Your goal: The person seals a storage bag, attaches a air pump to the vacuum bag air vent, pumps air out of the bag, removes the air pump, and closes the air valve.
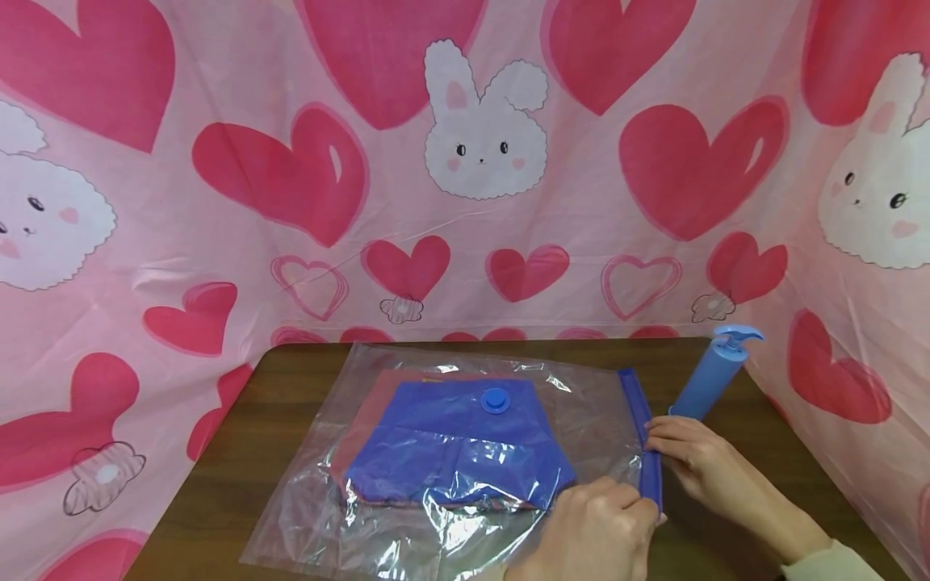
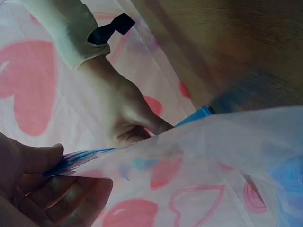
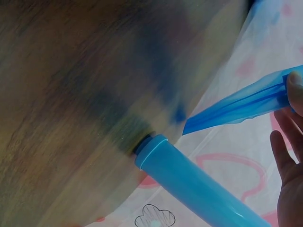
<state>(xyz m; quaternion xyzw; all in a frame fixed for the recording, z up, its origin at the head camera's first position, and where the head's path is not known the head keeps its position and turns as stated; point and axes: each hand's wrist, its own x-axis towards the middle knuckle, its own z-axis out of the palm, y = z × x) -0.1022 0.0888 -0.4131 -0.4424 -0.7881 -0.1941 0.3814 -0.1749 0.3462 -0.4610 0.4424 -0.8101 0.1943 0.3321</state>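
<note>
A clear vacuum storage bag [image 1: 298, 516] lies flat, its blue zip strip [image 1: 636, 403] along the right edge. Inside are a folded blue garment [image 1: 436, 411] and a reddish one [image 1: 366, 420] under it, below a round blue valve [image 1: 496, 400]. My left hand [image 1: 599, 524] pinches the near end of the zip strip; in the left wrist view its thumb [image 2: 40, 158] presses the edge against the fingers. Farther up the strip, my right hand [image 1: 712, 464] pinches it between thumb and fingers, also seen in the right wrist view, where the strip [image 3: 241, 104] stretches away from the hand.
A blue hand pump [image 1: 708, 375] stands upright on the brown wooden table [image 1: 218, 468], just beyond my right hand. Pink cloth [image 1: 581, 218] with hearts and rabbits hangs around the back and sides of the table.
</note>
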